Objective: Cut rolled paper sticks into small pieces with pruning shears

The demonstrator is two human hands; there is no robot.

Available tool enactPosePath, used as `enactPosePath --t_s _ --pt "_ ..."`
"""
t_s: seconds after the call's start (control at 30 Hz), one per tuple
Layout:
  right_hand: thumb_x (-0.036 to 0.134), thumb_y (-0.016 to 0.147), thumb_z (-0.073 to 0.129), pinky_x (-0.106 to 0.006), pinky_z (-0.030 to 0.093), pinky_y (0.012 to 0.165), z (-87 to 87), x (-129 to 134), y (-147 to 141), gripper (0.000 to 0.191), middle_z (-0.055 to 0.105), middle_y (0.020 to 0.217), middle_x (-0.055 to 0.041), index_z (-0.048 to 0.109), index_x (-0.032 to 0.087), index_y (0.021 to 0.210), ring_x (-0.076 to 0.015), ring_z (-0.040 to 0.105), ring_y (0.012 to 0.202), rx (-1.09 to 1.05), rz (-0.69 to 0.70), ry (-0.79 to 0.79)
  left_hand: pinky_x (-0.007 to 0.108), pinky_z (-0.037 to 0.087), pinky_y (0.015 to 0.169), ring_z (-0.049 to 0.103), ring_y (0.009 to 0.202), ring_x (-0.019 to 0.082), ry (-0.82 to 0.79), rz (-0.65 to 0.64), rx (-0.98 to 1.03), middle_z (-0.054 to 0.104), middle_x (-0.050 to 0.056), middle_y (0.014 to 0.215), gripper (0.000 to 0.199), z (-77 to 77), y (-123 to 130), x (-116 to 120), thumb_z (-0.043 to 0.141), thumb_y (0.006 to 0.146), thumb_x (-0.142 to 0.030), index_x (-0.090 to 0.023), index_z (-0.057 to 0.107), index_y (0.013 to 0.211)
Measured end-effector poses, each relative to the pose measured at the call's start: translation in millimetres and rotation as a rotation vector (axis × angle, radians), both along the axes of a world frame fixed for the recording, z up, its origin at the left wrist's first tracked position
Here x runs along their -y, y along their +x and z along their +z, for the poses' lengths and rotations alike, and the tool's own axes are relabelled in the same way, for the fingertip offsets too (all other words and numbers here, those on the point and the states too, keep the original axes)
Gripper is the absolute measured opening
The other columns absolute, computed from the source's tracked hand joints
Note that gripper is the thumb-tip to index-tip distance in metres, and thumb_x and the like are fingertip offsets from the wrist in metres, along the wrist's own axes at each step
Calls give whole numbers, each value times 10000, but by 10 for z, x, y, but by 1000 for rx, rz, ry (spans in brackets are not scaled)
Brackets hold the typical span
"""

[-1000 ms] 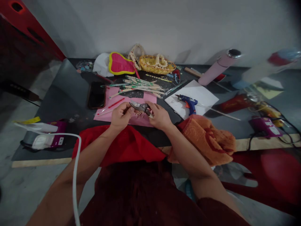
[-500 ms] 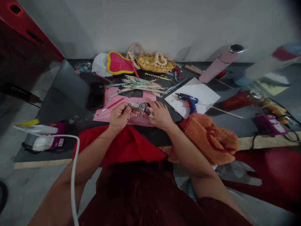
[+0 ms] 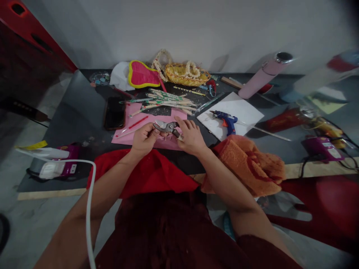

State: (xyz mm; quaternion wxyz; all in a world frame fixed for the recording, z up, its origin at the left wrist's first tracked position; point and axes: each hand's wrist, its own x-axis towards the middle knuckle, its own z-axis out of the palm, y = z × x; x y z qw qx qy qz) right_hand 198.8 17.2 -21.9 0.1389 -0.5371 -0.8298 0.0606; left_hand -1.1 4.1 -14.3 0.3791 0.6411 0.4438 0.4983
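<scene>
My right hand point(image 3: 191, 136) is wrapped round the handles of metal pruning shears point(image 3: 167, 127) above a pink sheet point(image 3: 129, 139). The blades point left, towards my left hand point(image 3: 144, 139). Thumb and fingers of my left hand are pinched together at the blade tips; what they hold is too small to make out. Small cut bits lie on the sheet beneath the shears. Behind them is a pile of pale sticks with green marks point(image 3: 168, 98). A red stick point(image 3: 138, 122) rests on the sheet's left part.
A phone point(image 3: 114, 113) lies at the left. Right of my hands are a blue glue gun point(image 3: 230, 120) on a white board point(image 3: 244, 105), an orange cloth point(image 3: 246, 160) and a pink bottle point(image 3: 262, 76). A yellow basket point(image 3: 186, 79) stands at the back.
The blades look slightly further apart than before. Both hands have kept nearly the same place and hold; the whole view has shifted a little.
</scene>
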Motion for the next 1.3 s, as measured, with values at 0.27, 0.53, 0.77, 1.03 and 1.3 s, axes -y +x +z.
enactPosePath --t_s 0.27,0.53,0.77,1.03,1.3 --pt "316 819 506 -402 391 890 -15 -8 -26 607 567 1192 -124 357 194 1395 -297 503 1075 2 9 -8 259 489 624 579 575 124 -16 -12 26 680 32 668 265 -3 -8 7 568 869 -397 -170 681 790" --pt "278 854 453 -361 431 852 36 40 -72 475 630 1060 -107 433 199 1322 -268 571 984 -34 1 -31 258 503 645 644 683 142 -13 1 42 679 31 656 260 10 -12 23 552 884 -378 -165 652 772" --pt "230 807 481 -351 453 834 28 49 -70 506 636 1077 -96 441 214 1311 -258 589 959 -80 3 -69 270 521 650 651 679 143 -5 -13 78 714 52 747 243 7 1 19 575 868 -390 -166 648 810" --pt "238 791 502 -413 429 877 -15 -3 -32 649 551 1249 -116 323 226 1415 -293 506 1105 -27 10 -38 231 467 556 571 550 109 16 8 -37 695 30 685 255 -24 -5 13 514 899 -324 -165 691 806" --pt "246 769 519 -426 417 888 -35 -33 8 715 527 1279 -132 292 202 1445 -307 476 1124 -34 28 -31 261 515 723 665 745 147 8 -22 -51 731 59 813 263 -23 -8 7 524 900 -350 -159 687 820"
